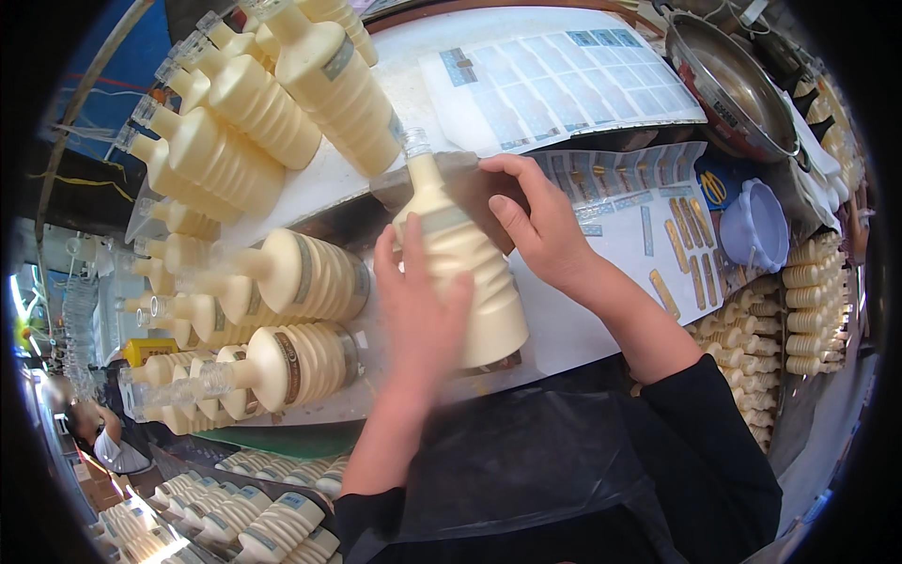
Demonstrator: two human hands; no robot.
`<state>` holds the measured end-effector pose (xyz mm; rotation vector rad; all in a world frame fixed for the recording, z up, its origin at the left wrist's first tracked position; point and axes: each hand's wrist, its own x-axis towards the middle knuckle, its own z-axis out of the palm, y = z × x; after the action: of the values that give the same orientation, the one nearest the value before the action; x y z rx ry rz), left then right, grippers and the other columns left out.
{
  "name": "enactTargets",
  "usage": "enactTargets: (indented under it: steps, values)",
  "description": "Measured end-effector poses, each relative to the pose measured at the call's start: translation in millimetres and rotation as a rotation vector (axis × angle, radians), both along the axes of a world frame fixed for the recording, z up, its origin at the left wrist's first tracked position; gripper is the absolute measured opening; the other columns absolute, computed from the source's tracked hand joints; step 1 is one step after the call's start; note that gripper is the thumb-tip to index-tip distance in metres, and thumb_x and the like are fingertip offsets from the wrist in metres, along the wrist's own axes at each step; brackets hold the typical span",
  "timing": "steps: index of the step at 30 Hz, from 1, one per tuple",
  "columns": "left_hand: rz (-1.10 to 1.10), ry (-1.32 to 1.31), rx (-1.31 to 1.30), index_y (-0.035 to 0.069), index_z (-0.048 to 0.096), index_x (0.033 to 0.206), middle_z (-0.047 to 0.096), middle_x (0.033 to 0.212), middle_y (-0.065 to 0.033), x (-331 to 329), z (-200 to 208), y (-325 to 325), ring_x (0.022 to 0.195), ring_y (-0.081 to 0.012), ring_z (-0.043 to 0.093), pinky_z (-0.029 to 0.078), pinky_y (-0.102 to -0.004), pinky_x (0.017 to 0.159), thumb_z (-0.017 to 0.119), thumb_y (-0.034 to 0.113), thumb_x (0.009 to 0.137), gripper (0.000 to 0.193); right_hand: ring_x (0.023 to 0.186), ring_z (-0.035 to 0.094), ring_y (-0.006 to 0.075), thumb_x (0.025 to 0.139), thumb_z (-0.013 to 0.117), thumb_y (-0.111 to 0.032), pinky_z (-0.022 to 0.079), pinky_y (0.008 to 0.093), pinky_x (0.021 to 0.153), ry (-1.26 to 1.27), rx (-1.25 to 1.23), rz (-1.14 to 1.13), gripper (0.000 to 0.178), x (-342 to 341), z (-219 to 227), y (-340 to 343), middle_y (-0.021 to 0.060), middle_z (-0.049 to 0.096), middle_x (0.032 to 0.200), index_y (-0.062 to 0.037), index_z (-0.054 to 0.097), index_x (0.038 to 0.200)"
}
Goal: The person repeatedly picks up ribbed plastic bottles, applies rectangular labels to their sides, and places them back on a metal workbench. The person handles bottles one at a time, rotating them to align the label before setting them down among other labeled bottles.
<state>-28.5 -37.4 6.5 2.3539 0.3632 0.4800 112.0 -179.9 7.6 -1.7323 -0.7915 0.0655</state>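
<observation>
A cream-coloured ribbed bottle (474,282) with a clear threaded neck lies in the middle of the bench, its neck pointing away from me. Around its shoulder runs a grey-blue band. My left hand (418,315) rests over the left side of this bottle, fingers and thumb spread, partly smeared by motion. To the right of the bottle's shoulder is my right hand (545,226), thumb and forefinger apart with nothing visible between them. Behind the bottle shows a brownish-grey sheet or cloth (385,193), mostly covered by the bottle and my right hand.
Banded bottles (315,277) lie in rows at left; taller ones (338,80) stand behind. A blue label sheet (564,85) covers the back. Gold strips (676,244) lie at right, beside a lavender bucket (754,226) and metal pan (733,85). Another person (113,442) is far left.
</observation>
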Motion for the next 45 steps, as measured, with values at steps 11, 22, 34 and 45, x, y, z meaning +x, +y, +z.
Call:
enactTargets:
  steps: [11, 22, 34, 45]
  values:
    - [0.061, -0.008, -0.304, 0.003, 0.020, 0.161, 0.042, 0.148, -0.0280, -5, -5, -7, 0.133, -0.0445, 0.050, 0.041, -0.0484, 0.111, 0.066, 0.031, 0.093, 0.087, 0.088, 0.073, 0.0292, 0.074, 0.074, 0.003, 0.058, 0.0375, 0.075, -0.771, -0.004, -0.065, 0.031, -46, 14, 2, 0.0120, 0.075, 0.103, -0.0056, 0.071, 0.103]
    - [-0.079, -0.026, -0.078, 0.004, 0.039, 0.150, 0.046, 0.142, -0.0156, -15, -92, 20, 0.138, -0.0312, 0.043, 0.036, -0.0397, 0.113, 0.056, 0.017, 0.103, 0.051, 0.069, 0.061, 0.0202, 0.069, 0.068, -0.016, 0.044, 0.0332, 0.061, -0.980, -0.381, 0.064, 0.008, -71, 26, 79, 0.0028, 0.061, 0.076, -0.0099, 0.065, 0.073]
    - [-0.009, -0.054, -0.122, 0.006, 0.023, 0.162, 0.042, 0.151, -0.0277, -5, -19, 1, 0.140, -0.0443, 0.037, 0.024, -0.0526, 0.120, 0.068, 0.029, 0.088, 0.090, 0.087, 0.073, 0.0184, 0.094, 0.070, -0.015, 0.057, 0.0306, 0.077, 0.085, -0.054, -0.319, 0.032, -13, -13, -5, 0.0163, 0.077, 0.104, 0.0017, 0.070, 0.121]
    - [0.130, 0.011, -0.244, -0.001, 0.026, 0.159, 0.049, 0.142, -0.0319, -12, -30, 0, 0.129, -0.0446, 0.049, 0.035, -0.0523, 0.114, 0.071, 0.032, 0.086, 0.092, 0.086, 0.071, 0.0155, 0.086, 0.072, 0.004, 0.056, 0.0275, 0.077, -0.118, 0.133, -0.143, 0.024, -40, 3, -12, 0.0089, 0.075, 0.100, -0.0015, 0.074, 0.109]
